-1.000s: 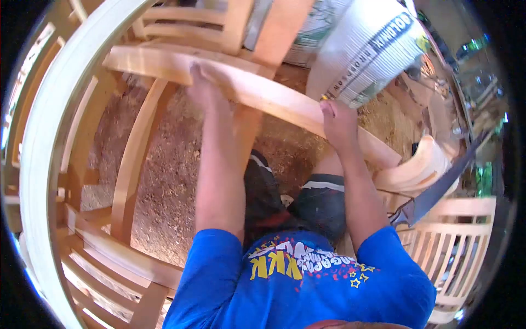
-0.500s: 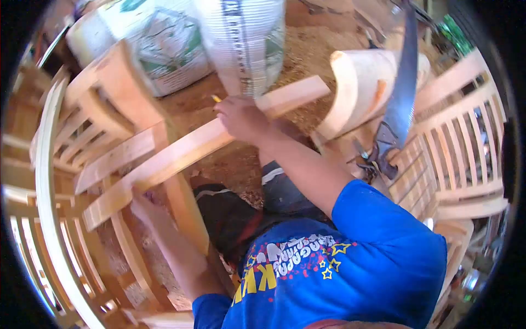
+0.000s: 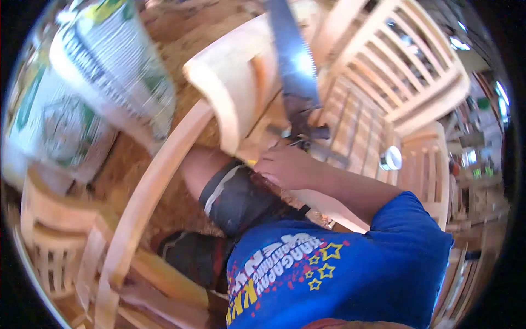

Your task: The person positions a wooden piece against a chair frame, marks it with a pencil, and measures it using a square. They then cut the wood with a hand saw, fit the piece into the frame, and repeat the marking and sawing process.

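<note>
My left hand is at the lower left, its fingers around the lower end of a long wooden board. The board slants up toward a curved wooden piece. My right hand is closed beside the handle of a hand saw, over my knee. A small yellow tip shows at its fingers, probably of a pencil. The saw stands with its blade pointing up. Whether my right hand touches the saw handle cannot be made out.
Wooden slatted chairs stand at the right, one with a white cup on its seat. Printed sacks are at the upper left over sawdust-covered ground. Another wooden chair frame is at the lower left.
The view has turned to the right. My right hand has left the board and moved beside the saw handle. My left hand still holds the board, which now slants more steeply.
</note>
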The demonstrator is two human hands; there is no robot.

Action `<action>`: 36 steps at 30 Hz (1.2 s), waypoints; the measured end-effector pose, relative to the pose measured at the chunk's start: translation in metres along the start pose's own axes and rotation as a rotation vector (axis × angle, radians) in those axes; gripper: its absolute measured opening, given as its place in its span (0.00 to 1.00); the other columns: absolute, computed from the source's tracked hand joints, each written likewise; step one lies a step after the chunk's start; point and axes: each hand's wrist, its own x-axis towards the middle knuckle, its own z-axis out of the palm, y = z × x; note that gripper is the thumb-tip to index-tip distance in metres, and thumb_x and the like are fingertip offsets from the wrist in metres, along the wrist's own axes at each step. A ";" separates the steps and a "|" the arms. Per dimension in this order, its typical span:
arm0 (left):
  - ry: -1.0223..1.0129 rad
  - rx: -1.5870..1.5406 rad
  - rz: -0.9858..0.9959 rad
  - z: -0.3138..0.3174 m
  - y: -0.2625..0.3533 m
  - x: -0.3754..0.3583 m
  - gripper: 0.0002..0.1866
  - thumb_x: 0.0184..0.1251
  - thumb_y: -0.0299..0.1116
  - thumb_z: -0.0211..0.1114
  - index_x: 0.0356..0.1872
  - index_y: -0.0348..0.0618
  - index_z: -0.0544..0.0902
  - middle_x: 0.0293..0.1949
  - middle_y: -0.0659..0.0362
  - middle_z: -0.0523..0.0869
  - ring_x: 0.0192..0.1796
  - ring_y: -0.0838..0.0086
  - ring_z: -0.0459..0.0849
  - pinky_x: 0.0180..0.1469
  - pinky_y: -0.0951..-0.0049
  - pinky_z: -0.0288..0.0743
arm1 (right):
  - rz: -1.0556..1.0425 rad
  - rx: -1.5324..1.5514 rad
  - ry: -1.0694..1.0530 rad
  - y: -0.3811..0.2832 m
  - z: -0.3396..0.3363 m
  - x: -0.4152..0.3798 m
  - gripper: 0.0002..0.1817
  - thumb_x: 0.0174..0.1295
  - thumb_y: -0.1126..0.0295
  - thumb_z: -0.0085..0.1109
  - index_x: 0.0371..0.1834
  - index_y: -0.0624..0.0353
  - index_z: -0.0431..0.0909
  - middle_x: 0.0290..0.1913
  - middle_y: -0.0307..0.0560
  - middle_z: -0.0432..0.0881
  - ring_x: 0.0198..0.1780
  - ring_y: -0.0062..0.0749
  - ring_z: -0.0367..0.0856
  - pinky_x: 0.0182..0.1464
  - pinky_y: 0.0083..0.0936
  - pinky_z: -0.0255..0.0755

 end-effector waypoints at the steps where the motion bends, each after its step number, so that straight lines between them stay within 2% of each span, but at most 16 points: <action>1: -0.038 0.008 0.001 0.010 -0.003 -0.002 0.22 0.72 0.52 0.74 0.47 0.40 0.88 0.35 0.61 0.82 0.35 0.73 0.79 0.37 0.72 0.72 | 0.091 -0.046 -0.089 0.004 -0.011 -0.009 0.13 0.63 0.72 0.64 0.50 0.52 0.84 0.52 0.47 0.86 0.55 0.50 0.86 0.58 0.45 0.80; 4: -0.112 0.011 0.010 0.037 -0.012 -0.012 0.22 0.72 0.51 0.73 0.48 0.39 0.87 0.36 0.60 0.83 0.36 0.72 0.79 0.38 0.71 0.73 | 0.245 -0.117 -0.202 0.023 -0.020 -0.038 0.15 0.62 0.75 0.63 0.52 0.52 0.84 0.53 0.47 0.86 0.60 0.49 0.84 0.61 0.47 0.79; 5: -0.126 0.013 0.011 0.040 -0.012 -0.015 0.22 0.73 0.51 0.73 0.49 0.39 0.87 0.37 0.60 0.83 0.36 0.72 0.79 0.39 0.71 0.73 | 0.169 -0.168 -0.154 0.039 -0.010 -0.046 0.09 0.66 0.74 0.58 0.46 0.53 0.83 0.48 0.50 0.85 0.57 0.51 0.86 0.57 0.48 0.81; 8: -0.153 0.010 0.016 0.053 -0.012 -0.025 0.23 0.73 0.51 0.72 0.50 0.39 0.87 0.38 0.60 0.83 0.37 0.71 0.80 0.40 0.70 0.74 | 0.247 -0.110 -0.349 0.045 -0.029 -0.056 0.11 0.65 0.76 0.58 0.49 0.52 0.83 0.51 0.47 0.85 0.57 0.51 0.85 0.58 0.49 0.81; 11: -0.177 0.008 0.021 0.059 -0.012 -0.031 0.23 0.74 0.51 0.72 0.51 0.38 0.86 0.39 0.59 0.83 0.38 0.71 0.80 0.41 0.70 0.75 | 0.266 -0.180 -0.368 0.051 -0.033 -0.066 0.21 0.63 0.80 0.59 0.59 0.50 0.81 0.61 0.41 0.82 0.60 0.49 0.83 0.57 0.48 0.81; 14: -0.191 0.012 0.018 0.063 -0.012 -0.034 0.23 0.75 0.50 0.71 0.52 0.38 0.86 0.40 0.59 0.84 0.39 0.70 0.81 0.43 0.69 0.75 | 0.188 -0.203 -0.265 0.063 -0.024 -0.074 0.19 0.68 0.76 0.56 0.61 0.48 0.80 0.63 0.39 0.80 0.60 0.49 0.83 0.56 0.47 0.82; 17: -0.198 0.003 0.024 0.065 -0.010 -0.034 0.23 0.75 0.50 0.70 0.53 0.38 0.86 0.42 0.58 0.84 0.40 0.69 0.81 0.44 0.69 0.76 | 0.134 -0.219 -0.190 0.072 -0.010 -0.077 0.13 0.72 0.69 0.52 0.57 0.47 0.79 0.59 0.42 0.79 0.58 0.49 0.83 0.58 0.46 0.84; 21: -0.211 -0.015 0.029 0.068 -0.007 -0.037 0.23 0.76 0.50 0.69 0.54 0.37 0.85 0.43 0.58 0.85 0.42 0.68 0.82 0.46 0.68 0.77 | 0.073 -0.225 -0.286 0.071 -0.007 -0.074 0.14 0.73 0.66 0.50 0.57 0.47 0.80 0.59 0.42 0.80 0.60 0.50 0.82 0.60 0.47 0.83; 24: -0.212 -0.021 0.034 0.067 -0.005 -0.038 0.23 0.77 0.49 0.69 0.56 0.37 0.85 0.45 0.57 0.85 0.43 0.68 0.82 0.47 0.67 0.77 | 0.048 -0.170 -0.230 0.069 -0.008 -0.077 0.14 0.73 0.66 0.50 0.56 0.49 0.81 0.57 0.43 0.81 0.62 0.49 0.82 0.60 0.49 0.82; 25: -0.212 -0.024 0.036 0.065 -0.004 -0.038 0.23 0.77 0.49 0.68 0.56 0.37 0.84 0.45 0.57 0.85 0.43 0.68 0.83 0.48 0.67 0.78 | 0.002 -0.146 -0.174 0.068 -0.008 -0.076 0.14 0.69 0.69 0.57 0.56 0.50 0.80 0.56 0.44 0.82 0.62 0.48 0.82 0.60 0.48 0.82; 28: -0.215 -0.019 0.044 0.063 -0.003 -0.038 0.23 0.78 0.49 0.68 0.57 0.36 0.84 0.46 0.56 0.85 0.44 0.67 0.83 0.49 0.67 0.78 | 0.016 -0.107 -0.353 0.055 -0.024 -0.065 0.19 0.61 0.73 0.64 0.57 0.51 0.80 0.58 0.44 0.83 0.63 0.49 0.81 0.58 0.49 0.82; 31: -0.220 -0.016 0.049 0.063 -0.004 -0.039 0.24 0.79 0.49 0.67 0.58 0.36 0.84 0.48 0.56 0.86 0.45 0.66 0.84 0.50 0.66 0.79 | -0.107 0.023 -0.234 0.055 -0.008 -0.056 0.22 0.54 0.77 0.67 0.55 0.53 0.81 0.60 0.46 0.84 0.62 0.50 0.82 0.56 0.49 0.82; 34: -0.239 -0.015 0.045 0.065 -0.004 -0.040 0.24 0.79 0.48 0.66 0.59 0.36 0.83 0.49 0.56 0.86 0.46 0.66 0.84 0.52 0.65 0.80 | -0.158 0.190 -0.133 0.035 -0.007 -0.043 0.20 0.55 0.79 0.62 0.53 0.52 0.80 0.57 0.49 0.85 0.65 0.53 0.81 0.61 0.49 0.79; 36: -0.243 -0.004 0.055 0.066 -0.006 -0.045 0.24 0.80 0.48 0.66 0.60 0.35 0.83 0.50 0.55 0.86 0.47 0.65 0.84 0.52 0.65 0.80 | -0.195 0.262 -0.170 0.018 -0.019 -0.028 0.21 0.53 0.80 0.63 0.53 0.56 0.82 0.55 0.53 0.86 0.65 0.55 0.81 0.62 0.49 0.78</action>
